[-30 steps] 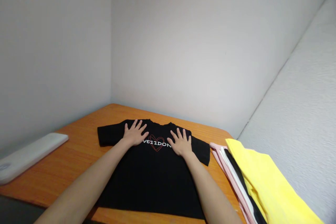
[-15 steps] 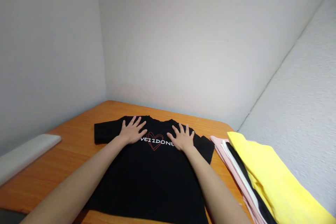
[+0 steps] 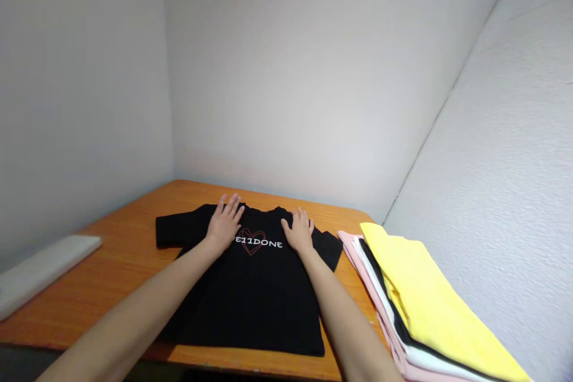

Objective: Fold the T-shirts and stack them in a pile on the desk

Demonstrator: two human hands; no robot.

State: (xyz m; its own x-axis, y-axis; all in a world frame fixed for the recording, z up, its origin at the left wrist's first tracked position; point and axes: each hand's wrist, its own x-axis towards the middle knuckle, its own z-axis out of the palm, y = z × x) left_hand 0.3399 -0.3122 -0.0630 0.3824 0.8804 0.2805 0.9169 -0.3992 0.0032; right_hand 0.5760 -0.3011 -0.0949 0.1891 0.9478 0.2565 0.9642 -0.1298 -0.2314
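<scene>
Taking the middle of the black T-shirt as our clock centre, we see it spread face up on the desk, collar toward twelve, hem toward six, near the desk's front edge. Our left hand lies at eleven, palm down, fingers fanned wide and reaching just past the shoulder edge. Our right hand rests at one, thumb well out and the other fingers closer together; neither hand appears to grip anything, though we can't tell how hard either presses.

We'd judge the step in hand to be flattening the cloth across the chest and shoulders. The sleeve at ten lies out straight; the one at two slants downward. The next move, we think, calls for light, even pressure from both palms, without dragging the collar.

At three to four sits a stack of folded garments, yellow on top; at nine, a white slab-like object.
</scene>
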